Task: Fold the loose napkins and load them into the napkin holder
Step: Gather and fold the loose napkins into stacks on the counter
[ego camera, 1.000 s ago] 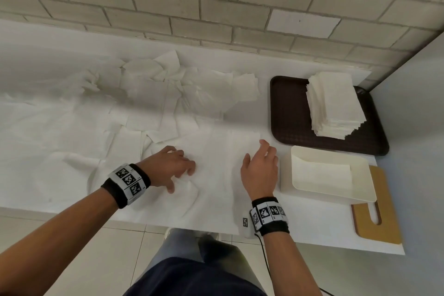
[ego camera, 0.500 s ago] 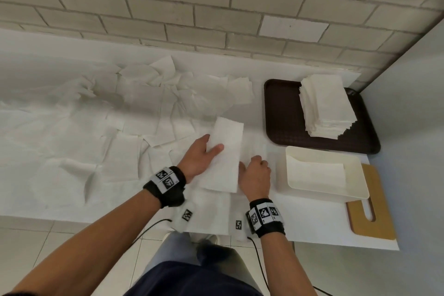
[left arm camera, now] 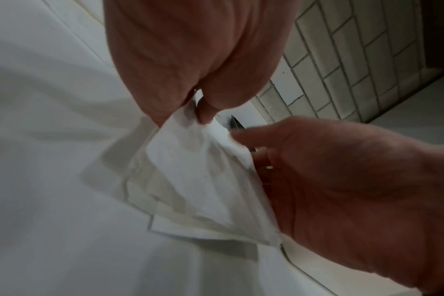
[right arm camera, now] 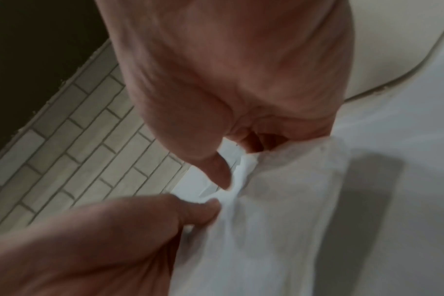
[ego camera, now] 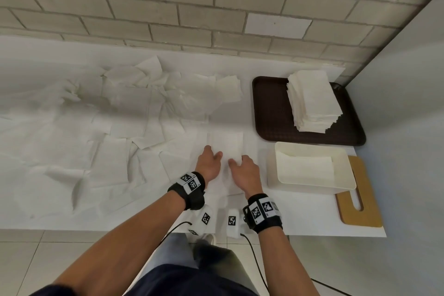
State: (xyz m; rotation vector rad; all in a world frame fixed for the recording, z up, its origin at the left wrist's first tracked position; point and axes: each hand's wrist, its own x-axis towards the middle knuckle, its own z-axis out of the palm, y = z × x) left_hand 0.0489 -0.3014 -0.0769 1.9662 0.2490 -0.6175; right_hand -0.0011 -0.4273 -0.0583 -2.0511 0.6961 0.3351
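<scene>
A white napkin (ego camera: 225,144), folded into a long strip, lies on the white table just left of the cream napkin holder (ego camera: 300,187). My left hand (ego camera: 215,154) pinches the strip's near-left part between thumb and fingers; the pinch (left arm camera: 198,114) shows in the left wrist view. My right hand (ego camera: 236,160) pinches the near-right part, with the napkin (right arm camera: 266,220) bunched under its thumb (right arm camera: 221,174). The near end of the napkin (left arm camera: 190,170) is lifted off the table between the two hands. The holder has a folded napkin (ego camera: 305,168) lying inside.
Several loose napkins (ego camera: 144,108) are strewn over the left and middle of the table. A dark brown tray (ego camera: 271,115) at the back right carries a stack of napkins (ego camera: 312,101). A wooden board (ego camera: 360,199) lies under the holder's right side, near the table's front edge.
The left hand came off the top of the folded strip. Both hands drew close together at its near end and pinched it. The head view has tilted slightly.
</scene>
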